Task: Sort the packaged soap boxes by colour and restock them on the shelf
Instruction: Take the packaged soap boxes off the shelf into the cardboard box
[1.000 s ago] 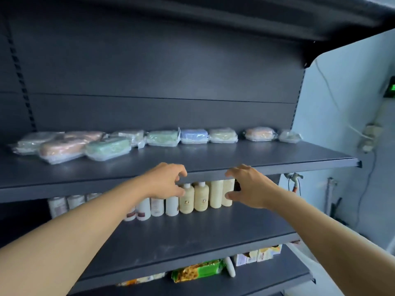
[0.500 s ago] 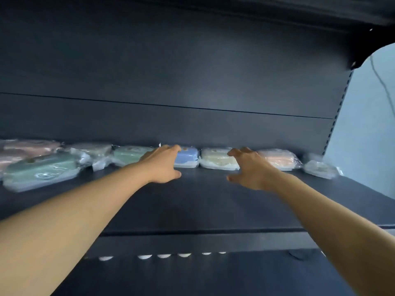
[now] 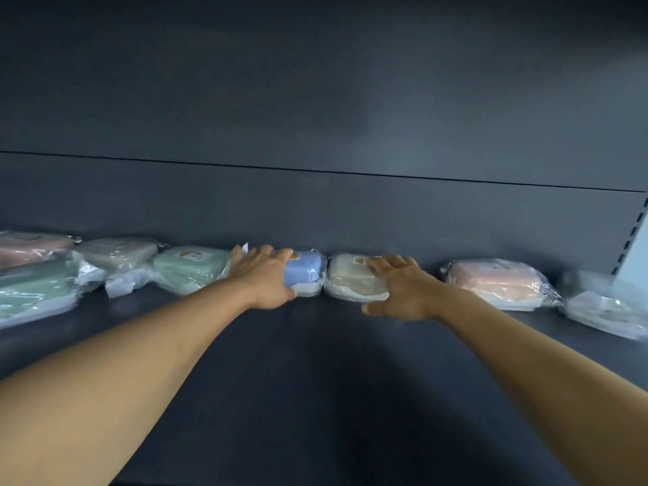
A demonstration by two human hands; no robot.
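Wrapped soap boxes stand in a row at the back of the dark shelf (image 3: 315,363). My left hand (image 3: 263,278) grips the blue soap box (image 3: 306,271), fingers over its top and thumb against its front. My right hand (image 3: 399,289) lies on the right part of the cream soap box (image 3: 350,278) with fingers fairly straight and the thumb spread low in front. A green box (image 3: 189,266) sits left of the blue one. A pink box (image 3: 491,280) sits right of the cream one.
Further left lie a pale green-grey box (image 3: 117,252), a pink box (image 3: 28,247) and a green box (image 3: 31,292) nearer the front. A clear-wrapped pale box (image 3: 603,306) is at the far right. The shelf's back panel (image 3: 315,205) stands right behind the row.
Both hands rose from the shelf's front edge and reached to the back row. The left hand has closed on the blue box and the right has landed on the cream box. The camera moved closer.
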